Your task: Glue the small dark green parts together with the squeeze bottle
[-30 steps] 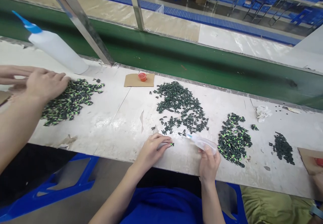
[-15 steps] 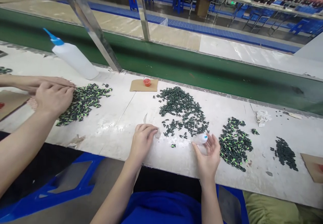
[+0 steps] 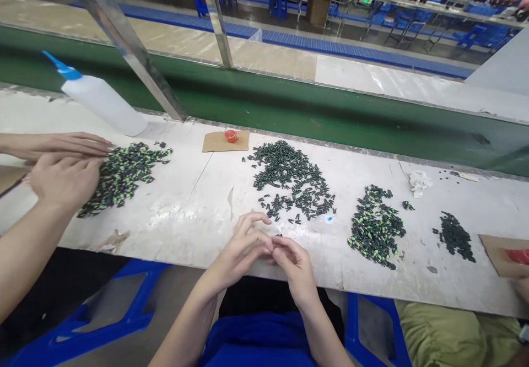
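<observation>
My left hand [image 3: 248, 246] and my right hand [image 3: 294, 262] meet at the fingertips over the table's near edge. The fingers of both are pinched together, and whatever is between them is too small to make out. A dark bit shows just behind the fingertips. Beyond them spreads a pile of small dark green pieces [image 3: 285, 163]. A small translucent bottle with a blue tip [image 3: 322, 222] lies at the near right of that pile. Farther right is a heap of black and bright green pieces [image 3: 376, 226].
A co-worker's hands [image 3: 66, 177] rest by another black-green heap [image 3: 128, 171] at left. Behind stands a large white bottle [image 3: 105, 105]. A red cup [image 3: 230, 135] sits on cardboard [image 3: 210, 142]. Black pieces [image 3: 455, 236] and crumpled tissue [image 3: 419, 182] lie at right.
My right hand has let go of the small bottle, which now lies on the table, and has moved left to meet my left hand. The view has shifted slightly.
</observation>
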{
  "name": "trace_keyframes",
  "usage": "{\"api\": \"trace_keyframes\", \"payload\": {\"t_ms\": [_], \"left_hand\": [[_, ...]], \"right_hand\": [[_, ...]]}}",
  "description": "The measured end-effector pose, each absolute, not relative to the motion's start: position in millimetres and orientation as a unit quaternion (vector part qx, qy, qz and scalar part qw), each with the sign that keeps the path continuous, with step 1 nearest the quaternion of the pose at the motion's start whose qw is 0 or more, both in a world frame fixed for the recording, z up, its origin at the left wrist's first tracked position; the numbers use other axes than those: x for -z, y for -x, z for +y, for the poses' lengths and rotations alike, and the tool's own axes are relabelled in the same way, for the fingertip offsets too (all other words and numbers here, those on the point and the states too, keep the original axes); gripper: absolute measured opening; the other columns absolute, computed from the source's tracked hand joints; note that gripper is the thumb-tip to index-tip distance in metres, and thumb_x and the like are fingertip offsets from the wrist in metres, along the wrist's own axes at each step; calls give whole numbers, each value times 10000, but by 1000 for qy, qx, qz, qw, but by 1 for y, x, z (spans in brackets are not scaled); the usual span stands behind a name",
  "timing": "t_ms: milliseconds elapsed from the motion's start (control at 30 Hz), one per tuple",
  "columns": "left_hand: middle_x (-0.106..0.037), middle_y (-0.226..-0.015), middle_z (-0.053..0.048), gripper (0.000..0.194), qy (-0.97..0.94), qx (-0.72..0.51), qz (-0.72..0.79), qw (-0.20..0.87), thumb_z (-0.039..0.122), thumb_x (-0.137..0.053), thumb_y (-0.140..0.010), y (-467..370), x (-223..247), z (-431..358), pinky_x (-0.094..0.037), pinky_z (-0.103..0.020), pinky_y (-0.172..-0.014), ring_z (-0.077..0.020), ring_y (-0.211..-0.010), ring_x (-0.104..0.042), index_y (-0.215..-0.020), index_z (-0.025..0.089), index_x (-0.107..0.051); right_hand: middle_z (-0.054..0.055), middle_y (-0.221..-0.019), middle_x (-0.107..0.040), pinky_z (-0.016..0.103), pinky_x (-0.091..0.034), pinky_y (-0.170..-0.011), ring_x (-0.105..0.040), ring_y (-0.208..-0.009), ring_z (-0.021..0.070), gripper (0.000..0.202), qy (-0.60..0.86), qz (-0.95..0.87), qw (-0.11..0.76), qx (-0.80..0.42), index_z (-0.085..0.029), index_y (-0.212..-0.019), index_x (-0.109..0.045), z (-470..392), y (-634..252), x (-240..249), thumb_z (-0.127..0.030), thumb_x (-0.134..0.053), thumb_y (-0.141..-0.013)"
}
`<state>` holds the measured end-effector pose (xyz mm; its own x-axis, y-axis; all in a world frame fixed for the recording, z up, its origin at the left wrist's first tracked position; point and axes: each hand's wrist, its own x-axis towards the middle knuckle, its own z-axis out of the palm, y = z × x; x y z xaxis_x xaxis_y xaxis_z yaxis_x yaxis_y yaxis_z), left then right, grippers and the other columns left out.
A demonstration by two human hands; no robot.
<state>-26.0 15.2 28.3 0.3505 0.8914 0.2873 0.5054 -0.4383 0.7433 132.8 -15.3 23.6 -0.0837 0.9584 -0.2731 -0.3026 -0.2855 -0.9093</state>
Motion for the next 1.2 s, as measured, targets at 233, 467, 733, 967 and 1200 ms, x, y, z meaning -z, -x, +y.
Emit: {"api": "trace_keyframes", "payload": {"t_ms": [233,467,733,967,1200], "left_hand": [[-571,-1029,-94,248,-759,-379,384,365,229,-526,-899,21,-25,10,-492,-408,-952,-234,-1099,-544,-688,229,-656],[-611,-1020,-62,213,-755,-368,477,258,343,-549,-897,14,-3,7,-501,-362,-831,-225,-977,-611,-1075,275,-645],[-666,-997,-76,162,-779,-326,528,91,296,-534,-912,3,15,5,-424,-334,-674,-244,-907,-603,-968,266,-683],[-696,-885,-40,159,-745,-377,502,226,279,-523,-906,-3,7,13,-511,-362,-767,-211,-868,-626,-851,238,-666],[-717,-854,-23,154,-645,-425,507,382,348,-624,-848,-16,-23,10,-559,-284,-691,-169,-780,-669,-903,230,-706]], "right_hand": [[-1,-653,-725,251,-545,-606,-657,-589,130,194,437,-277,460,-722,-193,-682,-728,-18,-147,-21,-331,-837,-600],[0,-587,-690,267,-557,-590,-660,-539,141,264,490,-249,498,-671,-169,-673,-679,-16,-152,-20,-362,-835,-585],[37,-706,-742,314,-581,-641,-682,-629,171,275,527,-271,550,-589,-186,-803,-755,-15,-169,-19,-387,-804,-622],[69,-745,-756,342,-589,-636,-711,-663,209,300,568,-267,564,-537,-173,-802,-740,-17,-168,-18,-416,-797,-636],[75,-971,-756,368,-574,-852,-697,-960,234,171,552,-341,580,-493,-201,-835,-746,-16,-157,-25,-347,-717,-752]]}}
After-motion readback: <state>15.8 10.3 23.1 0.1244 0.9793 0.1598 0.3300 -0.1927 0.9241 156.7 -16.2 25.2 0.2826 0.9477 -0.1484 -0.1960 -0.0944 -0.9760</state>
